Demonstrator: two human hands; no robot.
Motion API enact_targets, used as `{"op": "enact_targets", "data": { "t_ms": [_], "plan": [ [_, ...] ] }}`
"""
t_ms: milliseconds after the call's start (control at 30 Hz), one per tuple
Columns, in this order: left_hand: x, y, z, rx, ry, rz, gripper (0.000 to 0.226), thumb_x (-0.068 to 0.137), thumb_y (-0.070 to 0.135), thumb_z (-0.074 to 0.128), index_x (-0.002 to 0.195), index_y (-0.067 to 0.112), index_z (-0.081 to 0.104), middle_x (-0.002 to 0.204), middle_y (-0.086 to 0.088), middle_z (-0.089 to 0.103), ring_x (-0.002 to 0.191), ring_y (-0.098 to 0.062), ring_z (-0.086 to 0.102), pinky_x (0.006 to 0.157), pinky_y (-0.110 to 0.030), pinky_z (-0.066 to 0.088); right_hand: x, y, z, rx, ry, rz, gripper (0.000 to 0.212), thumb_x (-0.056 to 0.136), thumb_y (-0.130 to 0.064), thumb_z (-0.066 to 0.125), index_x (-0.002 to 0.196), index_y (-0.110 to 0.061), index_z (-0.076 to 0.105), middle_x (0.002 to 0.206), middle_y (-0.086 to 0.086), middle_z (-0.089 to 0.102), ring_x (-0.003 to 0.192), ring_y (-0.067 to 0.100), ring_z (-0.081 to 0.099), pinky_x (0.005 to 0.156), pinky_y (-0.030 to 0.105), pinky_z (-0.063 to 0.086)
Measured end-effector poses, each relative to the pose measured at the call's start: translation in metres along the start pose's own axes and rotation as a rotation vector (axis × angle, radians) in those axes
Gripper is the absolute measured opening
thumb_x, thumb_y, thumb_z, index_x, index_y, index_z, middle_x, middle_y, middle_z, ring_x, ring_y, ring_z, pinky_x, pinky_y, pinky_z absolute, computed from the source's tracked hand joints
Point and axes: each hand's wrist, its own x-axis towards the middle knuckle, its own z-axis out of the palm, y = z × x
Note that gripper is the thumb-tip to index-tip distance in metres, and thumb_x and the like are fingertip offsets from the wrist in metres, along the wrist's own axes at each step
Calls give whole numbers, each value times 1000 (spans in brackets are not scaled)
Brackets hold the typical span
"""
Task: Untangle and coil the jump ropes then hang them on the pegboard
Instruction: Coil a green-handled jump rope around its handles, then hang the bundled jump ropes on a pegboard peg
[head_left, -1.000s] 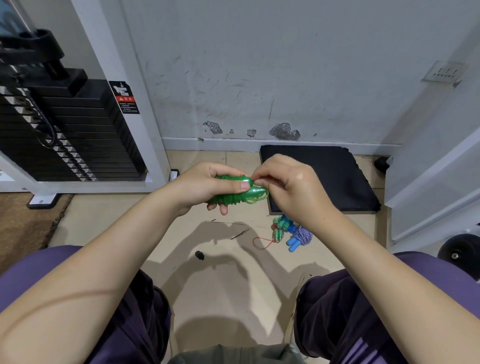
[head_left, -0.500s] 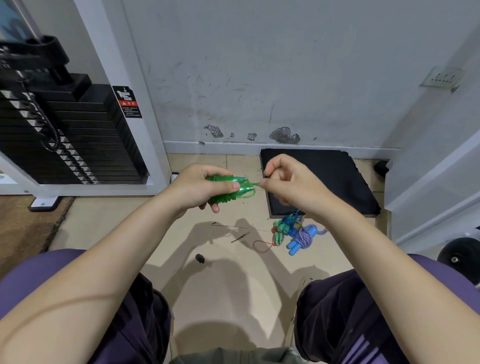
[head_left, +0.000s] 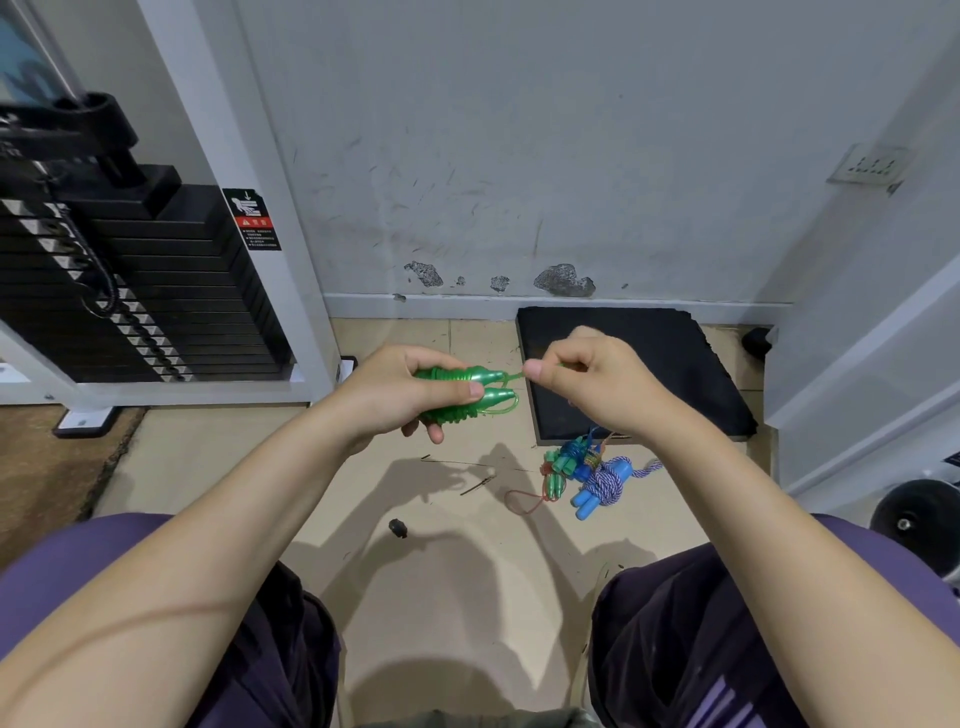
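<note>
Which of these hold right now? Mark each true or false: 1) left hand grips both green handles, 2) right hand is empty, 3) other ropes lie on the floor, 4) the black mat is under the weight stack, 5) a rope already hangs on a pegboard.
1. The left hand grips both green handles: true.
2. False: the right hand pinches the green cord by the handle tips.
3. True: a bundle of other ropes lies on the floor.
4. False: the black mat lies by the wall, apart from the weight stack.
5. False: no pegboard is in view.
</note>
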Motion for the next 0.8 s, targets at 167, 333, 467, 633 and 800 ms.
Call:
{"op": "enact_targets", "data": {
  "t_ms": [167, 333, 467, 633, 800],
  "plan": [
    [-1, 4, -6, -84, -149, 35, 25, 73, 24, 83, 95, 14, 77, 79, -12, 69, 50, -23, 60, 43, -21, 36, 1, 4, -5, 180, 83, 67, 28, 91, -28, 66, 68, -13, 66, 97, 7, 50, 75, 10, 51, 77, 28, 48],
    [3, -1, -3, -103, -161, 20, 27, 75, 24, 82, 99, 14, 76, 84, -15, 70, 52, -24, 61, 44, -23, 38, 2, 8, -3, 261, 76, 94, 28, 91, -27, 66, 71, -8, 68, 103, 7, 56, 72, 6, 52, 69, 20, 44],
    [9, -9, 2, -134, -90, -22, 25, 80, 25, 79, 102, 12, 73, 88, -12, 73, 57, -26, 66, 44, -24, 42, 9, 15, 1, 196, 133, 43, 21, 88, -23, 71, 77, -6, 74, 101, 8, 58, 84, 5, 55, 77, 16, 44],
    [35, -9, 10, -115, -52, -75, 25, 83, 27, 76, 103, 11, 71, 89, -9, 74, 71, -23, 70, 56, -27, 55, 28, 25, -5, 237, 3, 143, 14, 88, -21, 71, 91, -7, 71, 91, 8, 65, 71, 10, 61, 62, 18, 50],
    [91, -24, 43, -17, -60, -81, 21, 83, 32, 77, 96, 16, 73, 82, -7, 74, 69, -16, 66, 61, -27, 51, 60, 74, -8, 374, 78, 302, 14, 87, -12, 73, 92, 0, 70, 63, 7, 62, 52, 11, 56, 53, 21, 50]
  ]
}}
